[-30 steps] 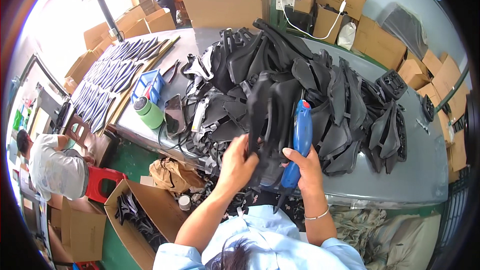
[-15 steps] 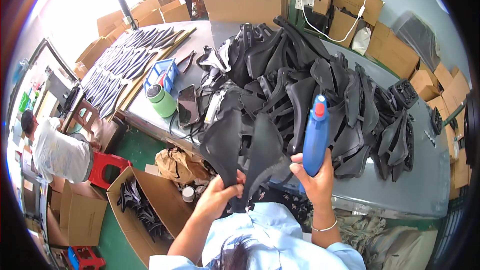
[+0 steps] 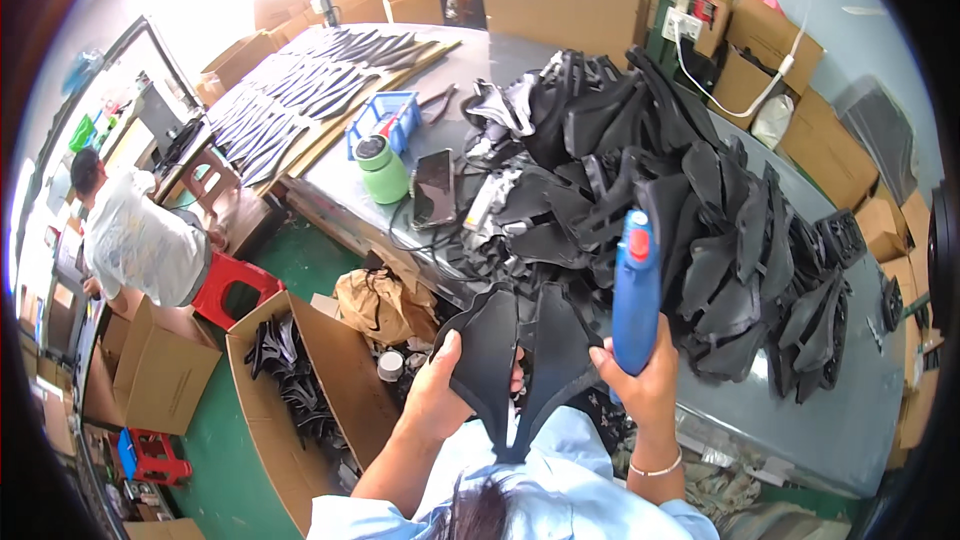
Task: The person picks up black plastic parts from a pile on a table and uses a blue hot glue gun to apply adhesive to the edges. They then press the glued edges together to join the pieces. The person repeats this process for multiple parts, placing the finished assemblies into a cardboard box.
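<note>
My left hand grips a black, forked, two-lobed molded piece by its left lobe, thumb on the face and fingers curled behind. The piece is held over my lap with its narrow joined end toward me. In my right hand is a blue handheld tool with a red button, held upright; its kind is not clear. My right thumb reaches the edge of the right lobe. Just beyond lies a big heap of similar black pieces on the grey table.
Left on the table are a green bottle, a phone, a blue basket and rows of dark pieces. An open carton with black parts stands at my left. A person sits beyond on a red stool.
The black piece has come down closer to my body and swung round. My left hand has shifted from its narrow end to the left lobe. My right thumb now meets the piece.
</note>
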A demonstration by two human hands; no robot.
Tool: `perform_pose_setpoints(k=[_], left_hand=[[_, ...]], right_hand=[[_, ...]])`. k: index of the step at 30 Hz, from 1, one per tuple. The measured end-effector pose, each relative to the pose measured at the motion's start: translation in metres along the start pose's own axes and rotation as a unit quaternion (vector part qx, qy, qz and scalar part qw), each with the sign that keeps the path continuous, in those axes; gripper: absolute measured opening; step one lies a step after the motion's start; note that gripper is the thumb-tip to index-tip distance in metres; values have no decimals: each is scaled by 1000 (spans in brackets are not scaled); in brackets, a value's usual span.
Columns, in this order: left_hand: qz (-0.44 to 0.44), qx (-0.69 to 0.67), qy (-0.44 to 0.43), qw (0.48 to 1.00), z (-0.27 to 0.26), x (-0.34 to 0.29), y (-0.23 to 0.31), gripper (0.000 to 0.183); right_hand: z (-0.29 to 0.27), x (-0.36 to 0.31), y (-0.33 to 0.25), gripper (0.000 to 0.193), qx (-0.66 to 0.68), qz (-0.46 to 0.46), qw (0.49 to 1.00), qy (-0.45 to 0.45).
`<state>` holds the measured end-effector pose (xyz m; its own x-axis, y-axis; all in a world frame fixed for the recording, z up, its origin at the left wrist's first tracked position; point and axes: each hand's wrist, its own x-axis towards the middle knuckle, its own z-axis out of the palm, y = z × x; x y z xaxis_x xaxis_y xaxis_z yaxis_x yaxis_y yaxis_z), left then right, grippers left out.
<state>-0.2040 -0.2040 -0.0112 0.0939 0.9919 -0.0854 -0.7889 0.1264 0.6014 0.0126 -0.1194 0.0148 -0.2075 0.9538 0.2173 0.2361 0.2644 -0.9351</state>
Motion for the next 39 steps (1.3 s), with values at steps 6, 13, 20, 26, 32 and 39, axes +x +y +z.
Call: perform_pose_setpoints(k=[6,13,20,26,32,39], left_hand=[[269,40,105,956,18,5,-20,82],[423,92,157,888,5,9,-44,87],[347,130,174,912,-10,-3,-61,96],[384,215,169,882,-3,-6,-58,92],[414,285,179,846,-4,-10,-48,62],[243,374,203,872,2,-20,-38,27]], right_hand=[[19,-39,2,60,-152,-104,972,-149],[36,-55,-11,54,-159,-194,943,-221],[37,-56,-21,54,-143,-190,942,-238],[40,-56,-25,54,-115,-184,947,-235],[30,-45,-19,61,-107,-171,963,-179],[23,-2,-33,57,29,-32,992,-118]])
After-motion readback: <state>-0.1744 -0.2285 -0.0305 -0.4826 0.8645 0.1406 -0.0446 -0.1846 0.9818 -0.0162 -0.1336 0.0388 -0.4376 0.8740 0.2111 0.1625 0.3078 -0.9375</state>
